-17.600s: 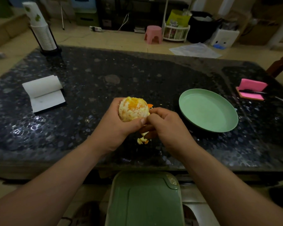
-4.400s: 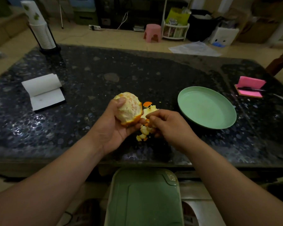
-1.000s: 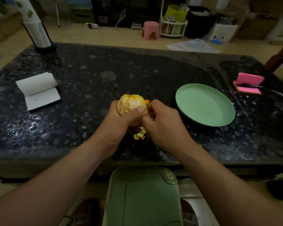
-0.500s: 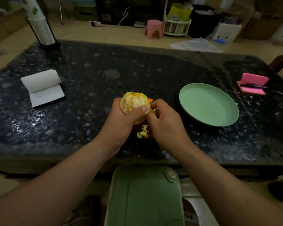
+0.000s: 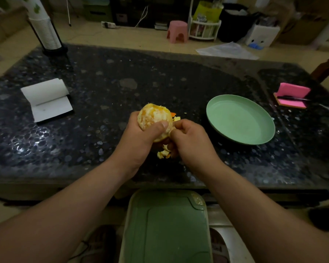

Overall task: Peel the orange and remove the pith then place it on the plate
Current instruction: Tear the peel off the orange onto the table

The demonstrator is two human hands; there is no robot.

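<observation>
Dark speckled tabletop (image 5: 106,103) carries one green plate (image 5: 239,120), right of both hands. One orange (image 5: 152,115) sits gripped in left hand (image 5: 139,141); right hand (image 5: 190,143) pinches its side. Beneath, peel scraps (image 5: 162,153) partly hidden.

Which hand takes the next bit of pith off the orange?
Right, probably. The right hand pinches at the right edge of the orange, where it can pull pith away. The left hand grips the orange, thumb across its front, so it is busy steadying it.
</observation>
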